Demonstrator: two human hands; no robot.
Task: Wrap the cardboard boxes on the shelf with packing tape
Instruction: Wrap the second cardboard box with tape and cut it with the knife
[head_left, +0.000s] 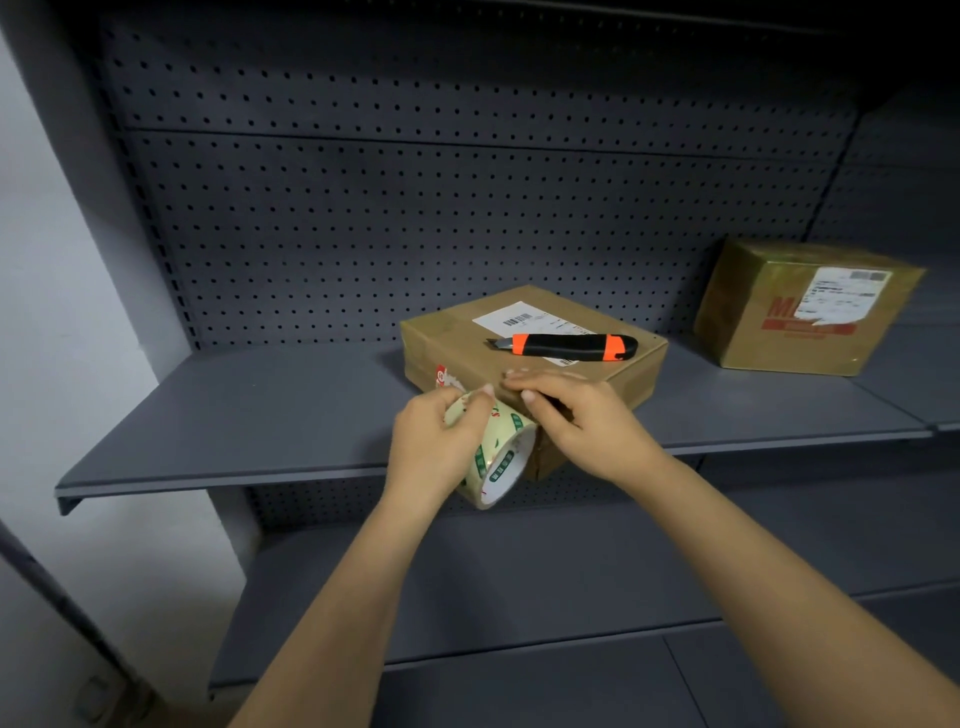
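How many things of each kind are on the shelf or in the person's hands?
Cardboard boxes: 2, the flat box and the taller box
Tape roll: 1
Utility knife: 1
Total: 4

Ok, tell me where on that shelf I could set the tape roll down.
Widest bare patch: the shelf left of the flat box. Narrower strip between it and the taller box. Crowded: the flat box's front corner, where left hand, right hand and tape roll meet; its top holds the utility knife.
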